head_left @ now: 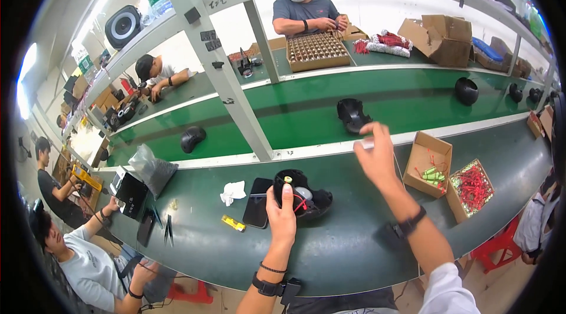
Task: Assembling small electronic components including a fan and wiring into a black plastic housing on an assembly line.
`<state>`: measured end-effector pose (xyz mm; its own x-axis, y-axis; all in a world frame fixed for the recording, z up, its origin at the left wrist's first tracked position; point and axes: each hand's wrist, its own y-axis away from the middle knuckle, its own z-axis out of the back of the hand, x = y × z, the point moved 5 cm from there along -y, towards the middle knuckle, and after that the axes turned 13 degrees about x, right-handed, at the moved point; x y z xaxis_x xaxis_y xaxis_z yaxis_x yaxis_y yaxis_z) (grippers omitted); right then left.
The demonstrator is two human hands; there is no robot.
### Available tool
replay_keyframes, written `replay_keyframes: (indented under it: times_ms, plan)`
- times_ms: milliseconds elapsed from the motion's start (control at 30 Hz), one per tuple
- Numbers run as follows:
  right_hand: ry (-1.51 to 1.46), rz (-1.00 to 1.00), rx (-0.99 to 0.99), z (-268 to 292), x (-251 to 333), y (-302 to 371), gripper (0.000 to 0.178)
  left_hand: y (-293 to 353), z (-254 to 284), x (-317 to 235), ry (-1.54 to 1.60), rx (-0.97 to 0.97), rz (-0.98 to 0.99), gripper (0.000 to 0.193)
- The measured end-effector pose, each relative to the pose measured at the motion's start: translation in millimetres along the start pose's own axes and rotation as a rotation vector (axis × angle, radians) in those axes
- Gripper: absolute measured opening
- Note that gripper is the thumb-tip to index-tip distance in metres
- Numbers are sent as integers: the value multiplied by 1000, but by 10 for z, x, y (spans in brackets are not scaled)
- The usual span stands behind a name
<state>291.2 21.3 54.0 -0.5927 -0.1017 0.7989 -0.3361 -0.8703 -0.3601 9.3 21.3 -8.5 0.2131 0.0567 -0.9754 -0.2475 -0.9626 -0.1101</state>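
Note:
My left hand [282,214] holds a black plastic shell [318,201] at the front of the bench, thumb on top and the other fingers hidden. Inside the shell are a red wire [300,201] and a round grey part [303,193]. A small greenish-gold piece [288,179] shows at the thumb tip. My right hand [377,152] reaches over the bench's far edge, thumb and fingers apart. Its fingertips overlap the near edge of another black shell [352,115] on the green conveyor belt; whether they touch cannot be told.
Right of me stand a cardboard box with green cells [433,175] and a box of red-wired parts [471,190]. A phone [257,203], yellow lighter [233,223], tissue [233,192], tweezers [168,230] and plastic bag [152,169] lie leftward. A metal post [221,72] rises ahead; co-workers sit around.

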Motion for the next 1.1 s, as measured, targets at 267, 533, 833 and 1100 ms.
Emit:
replay_keyframes:
  times_ms: [267, 533, 833, 1100]
  plan:
    - [243, -233, -13, -105, -1058, -715, 44, 18, -422, -1, -334, 422, 146, 55]
    - [-495, -58, 449, 459, -171, 521, 51, -15, -544, 27, -400, 595, 197, 54]
    - [-454, -69, 547, 490, -155, 1025, 36, -44, -932, -135, -330, 705, 201, 47]
    - [-588, -244, 379, 102, -237, 1240, 33, 95, -1027, -94, -376, 726, 162, 51]
